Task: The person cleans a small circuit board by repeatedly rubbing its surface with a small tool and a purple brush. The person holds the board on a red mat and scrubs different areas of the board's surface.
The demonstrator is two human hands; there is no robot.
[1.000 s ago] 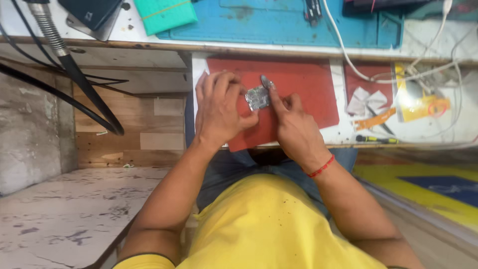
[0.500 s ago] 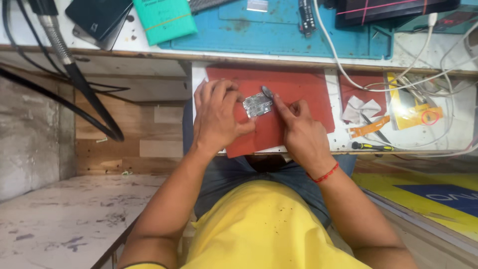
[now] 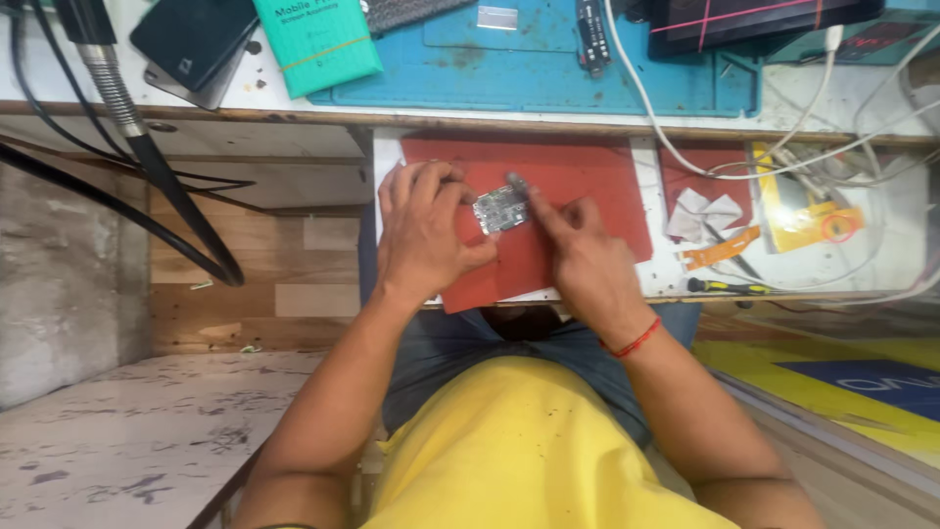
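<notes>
A small silvery circuit board (image 3: 500,209) is held over a red mat (image 3: 578,186) on a pull-out shelf. My left hand (image 3: 423,233) grips the board by its left side with thumb and fingers. My right hand (image 3: 578,255) is beside it on the right, its index finger stretched out and touching the board's upper right corner. A red thread band circles my right wrist.
Above the shelf lies a blue work mat (image 3: 548,59) with a small tool, a green box (image 3: 318,44) and dark phones (image 3: 191,44). White cables (image 3: 705,157), scraps, an orange flex strip (image 3: 720,250) and a screwdriver (image 3: 734,287) lie right of the red mat. A black hose (image 3: 147,167) hangs left.
The view has shifted slightly, showing more of the bench top. Both hands stay on the small board, with my right index finger now on its upper right corner.
</notes>
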